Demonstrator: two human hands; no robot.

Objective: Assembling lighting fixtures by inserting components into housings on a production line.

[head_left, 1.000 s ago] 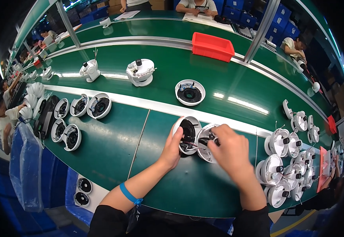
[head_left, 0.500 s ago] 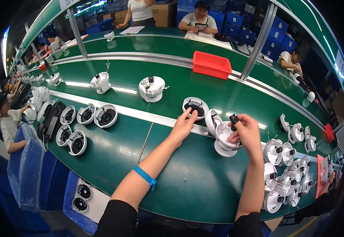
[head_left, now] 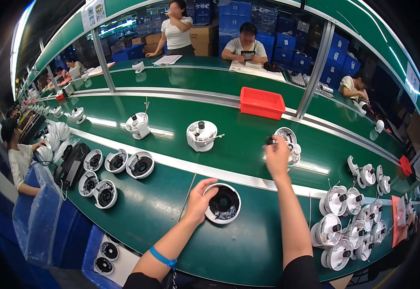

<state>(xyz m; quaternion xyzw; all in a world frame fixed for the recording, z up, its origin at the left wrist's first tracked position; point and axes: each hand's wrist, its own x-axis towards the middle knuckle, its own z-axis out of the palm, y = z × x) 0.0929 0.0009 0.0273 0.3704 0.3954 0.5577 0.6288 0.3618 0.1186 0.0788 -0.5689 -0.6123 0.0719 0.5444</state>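
Observation:
My left hand [head_left: 200,201] is closed on the rim of a round white camera housing [head_left: 236,195], thumb over the edge. The housing lies on the near green bench with its black inside and a small circuit part facing up. Farther off, over the green belt, my right hand [head_left: 278,156] is closed at a white camera assembly [head_left: 294,150]. A black cylindrical part [head_left: 270,141] shows at its fingertips; the exact grip is partly hidden.
More white assemblies stand on the belt, one [head_left: 203,136] mid-belt. Open housings [head_left: 140,164] sit at left; several finished-looking camera units [head_left: 336,200] crowd the right. A red bin [head_left: 262,103] lies beyond the belt. Co-workers sit or stand along the line.
My right hand has carried the white camera assembly forward from the near bench edge onto the belt. My left hand has drawn the black-centred housing off the belt toward me onto the bench.

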